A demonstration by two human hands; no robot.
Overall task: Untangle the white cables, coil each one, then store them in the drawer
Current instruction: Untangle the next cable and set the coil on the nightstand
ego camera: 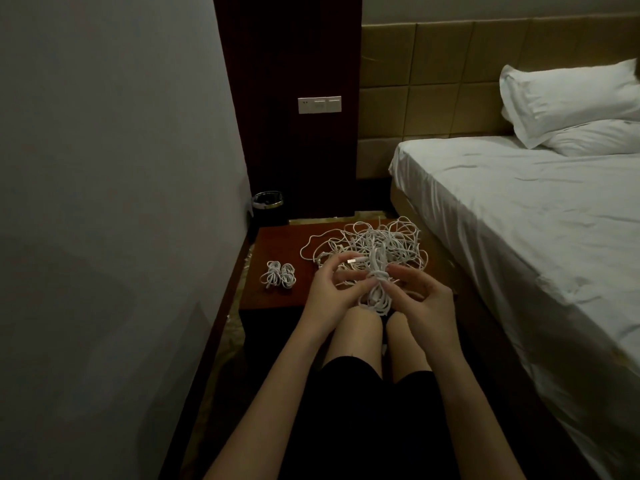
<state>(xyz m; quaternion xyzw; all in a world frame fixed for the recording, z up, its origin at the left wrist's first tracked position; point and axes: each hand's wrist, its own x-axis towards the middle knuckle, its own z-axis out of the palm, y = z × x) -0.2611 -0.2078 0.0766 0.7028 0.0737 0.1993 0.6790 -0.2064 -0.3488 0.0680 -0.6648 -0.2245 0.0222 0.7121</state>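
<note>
Head view: a person sits on the floor facing a low nightstand [277, 244], bare knees just short of its near edge, a bed on the nightstand's right.
Bundle: a half-wound white cable bundle [377, 285] stands upright between the two hands, above the nightstand's near right corner and the knees; several turns wrap its waist, loops hang below.
Left hand: the left hand [332, 289] has its fingers curled toward the bundle from the left, fingertips touching its wrapped middle; a cable end with a metal plug [351, 261] lies across the top of the fingers.
Right hand: the right hand [420, 299] comes in from the right, thumb and forefinger pinching the bundle at its waist, the other fingers loosely bent behind.
Tangle: the loose tangle [374, 242] of white cables covers the nightstand's right half, just behind the hands; strands spill over the right edge toward the bed, and the bundle's upper end runs up into it.
Coils: two finished coils [278, 274] lie side by side, touching, on the nightstand's left half, left of the left hand and apart from the tangle.
Drawer: cannot tell; the nightstand's front is in shadow.
Bin: a dark bin [267, 207] stands on the floor behind the nightstand's left rear corner, against the wall.
Switch: a white switch plate [319, 104] sits on the dark panel above and behind the nightstand.
Bed: the bed [519, 209] has a white sheet, with two pillows [568, 102] at its head.
</note>
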